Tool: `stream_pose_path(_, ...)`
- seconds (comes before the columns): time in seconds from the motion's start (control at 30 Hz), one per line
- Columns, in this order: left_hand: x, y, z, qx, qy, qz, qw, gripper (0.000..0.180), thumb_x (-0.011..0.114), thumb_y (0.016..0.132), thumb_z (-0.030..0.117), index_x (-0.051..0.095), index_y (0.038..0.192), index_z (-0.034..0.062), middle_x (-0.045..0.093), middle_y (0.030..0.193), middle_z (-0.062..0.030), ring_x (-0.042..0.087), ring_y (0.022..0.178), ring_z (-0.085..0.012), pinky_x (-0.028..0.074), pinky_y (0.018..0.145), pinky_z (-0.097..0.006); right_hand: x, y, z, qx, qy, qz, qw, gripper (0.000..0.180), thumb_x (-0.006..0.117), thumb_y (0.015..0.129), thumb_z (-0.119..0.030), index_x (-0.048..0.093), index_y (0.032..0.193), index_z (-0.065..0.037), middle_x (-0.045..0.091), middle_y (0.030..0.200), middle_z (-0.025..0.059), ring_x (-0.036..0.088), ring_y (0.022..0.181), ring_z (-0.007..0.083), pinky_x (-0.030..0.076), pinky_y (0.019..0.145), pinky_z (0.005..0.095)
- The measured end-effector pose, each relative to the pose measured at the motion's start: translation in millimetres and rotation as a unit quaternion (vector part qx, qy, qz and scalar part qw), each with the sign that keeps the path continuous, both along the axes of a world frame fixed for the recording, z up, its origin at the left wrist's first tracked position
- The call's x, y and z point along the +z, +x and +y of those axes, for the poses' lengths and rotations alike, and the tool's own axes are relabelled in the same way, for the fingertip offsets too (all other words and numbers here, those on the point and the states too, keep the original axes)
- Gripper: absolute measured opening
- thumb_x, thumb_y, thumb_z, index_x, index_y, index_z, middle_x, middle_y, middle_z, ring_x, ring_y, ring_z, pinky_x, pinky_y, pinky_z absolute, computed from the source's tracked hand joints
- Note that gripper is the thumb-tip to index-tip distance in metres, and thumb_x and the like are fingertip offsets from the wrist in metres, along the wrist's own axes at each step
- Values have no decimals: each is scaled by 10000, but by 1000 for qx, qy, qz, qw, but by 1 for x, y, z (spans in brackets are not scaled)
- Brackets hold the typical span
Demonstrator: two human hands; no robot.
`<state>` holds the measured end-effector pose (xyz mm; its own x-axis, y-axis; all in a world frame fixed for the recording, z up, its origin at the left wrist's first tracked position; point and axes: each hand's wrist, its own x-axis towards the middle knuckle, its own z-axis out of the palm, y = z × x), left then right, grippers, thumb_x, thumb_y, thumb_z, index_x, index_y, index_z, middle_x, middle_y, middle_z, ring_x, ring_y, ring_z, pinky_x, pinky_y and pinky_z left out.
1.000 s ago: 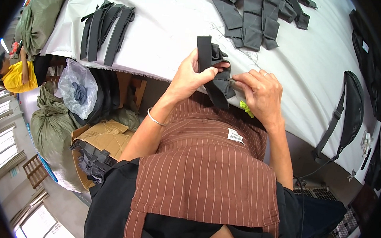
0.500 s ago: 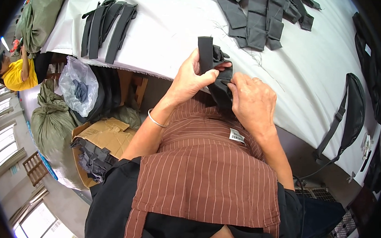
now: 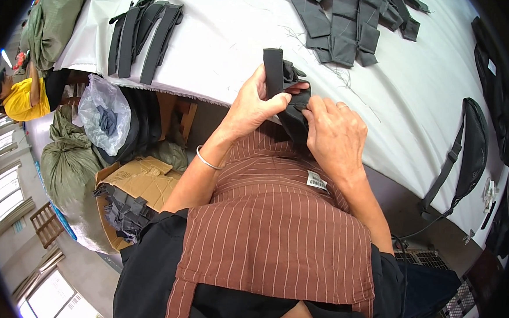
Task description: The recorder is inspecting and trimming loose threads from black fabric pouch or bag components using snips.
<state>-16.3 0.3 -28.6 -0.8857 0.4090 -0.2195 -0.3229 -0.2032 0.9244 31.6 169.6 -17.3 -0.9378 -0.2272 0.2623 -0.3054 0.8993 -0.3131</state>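
Observation:
A black fabric strip piece [image 3: 274,73] is held up between my hands, just over the near edge of the white-covered table [image 3: 227,41]. My left hand [image 3: 258,104] is closed around it, thumb across the front, with a flat band standing up above the fingers. My right hand [image 3: 337,129] pinches the folded lower part of the same piece by its right edge. The exact fold under my right fingertips is hidden. Several similar dark strips [image 3: 160,39] lie at the left of the table, and a heap of dark fabric pieces [image 3: 344,30] lies at the far side.
At the right lies a black waist bag [image 3: 471,149] with its strap. Left of me are an open cardboard box [image 3: 142,178] with dark pieces, a clear plastic bag [image 3: 105,118] and a green sack [image 3: 67,171]. A person in yellow [image 3: 28,101] is farther left.
My right hand has shifted very slightly left and up along the fabric. My left hand keeps its hold, almost unmoved.

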Motion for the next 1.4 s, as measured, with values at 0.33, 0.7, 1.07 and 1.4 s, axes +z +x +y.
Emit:
stream_pose_path(0.33,5,0,-1,-10,-19,-3,1000,444,545,796,1,427,1223,-27,592,1167,-170,572,1119,-210,437,1013,-351,-3,-4,-5,10,0,-6,1000,130,686,789,-154,579,808,-82,594,697,52,582,668,244,434,586,376)
stream_pose_path(0.7,-3,2,-4,-7,-13,8,1000,512,565,807,22,387,1282,-50,568,1189,-144,569,1101,-186,456,982,-329,-5,-5,-4,20,-12,-4,1000,129,692,782,-147,589,814,-77,608,715,48,583,690,238,422,606,367)
stream_pose_path(1.07,27,-2,-68,-63,102,-57,991,595,634,774,85,424,1306,-78,632,1035,-142,659,903,-220,558,799,-337,27,3,26,107,-507,-328,790,130,681,826,-87,648,931,-17,654,811,32,610,765,112,470,695,274)
stream_pose_path(1.4,33,-1,-111,-5,-72,-48,996,462,539,853,62,477,1300,-32,633,988,-127,663,806,-200,563,738,-314,9,-7,32,-54,-488,-183,852,195,679,859,-76,647,1045,-27,581,842,-20,510,763,45,428,689,204)
